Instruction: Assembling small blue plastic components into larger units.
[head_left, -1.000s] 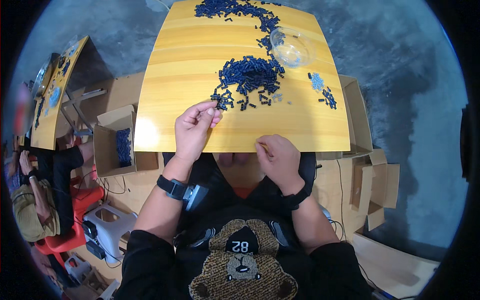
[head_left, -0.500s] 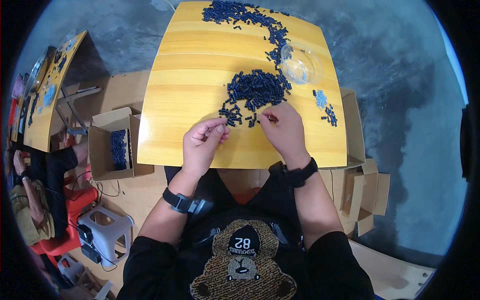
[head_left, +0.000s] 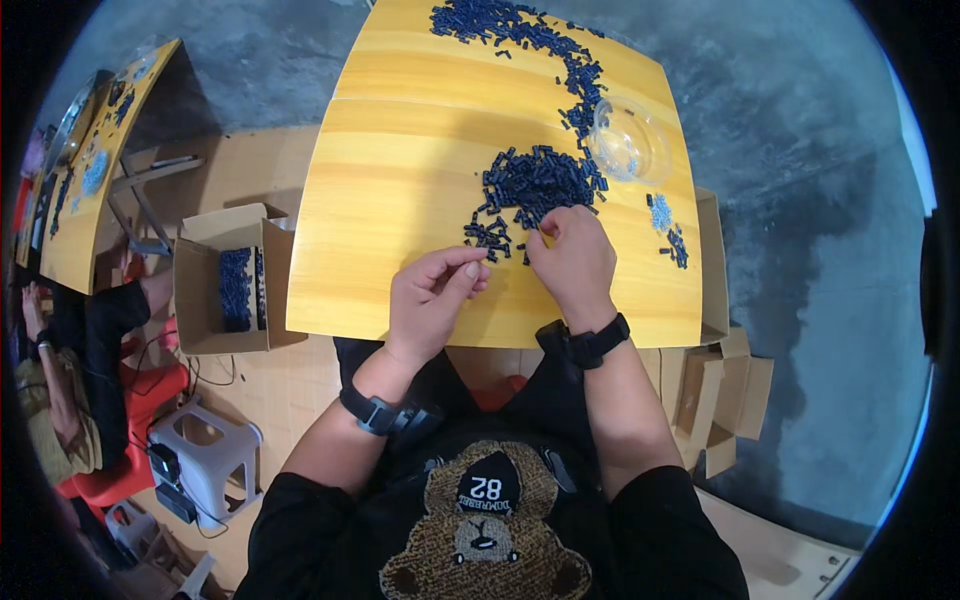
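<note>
My left hand [head_left: 425, 305] is over the near part of the wooden table [head_left: 380, 220], its thumb and index finger pinched together. Whatever sits between those fingertips is too small to make out. To its right, my right hand [head_left: 577, 262] is closed with fingers curled down, at the near edge of a heap of small black cylindrical parts [head_left: 540, 180]. Its fingertips are partly hidden, so I cannot tell what they grip. Between and just beyond both hands lies a looser cluster of the same black parts [head_left: 487, 236].
A trail of black parts [head_left: 580, 75] runs to the far edge. On the right are a clear round bowl [head_left: 628, 140], small light-blue pieces [head_left: 660, 212] and more black parts [head_left: 677, 248]. Cardboard boxes [head_left: 205, 320] flank the table. At left, a person [head_left: 65, 390] sits by another table.
The whole view has shifted a little, putting the table farther right. My two hands have come slightly closer together; both stay closed.
</note>
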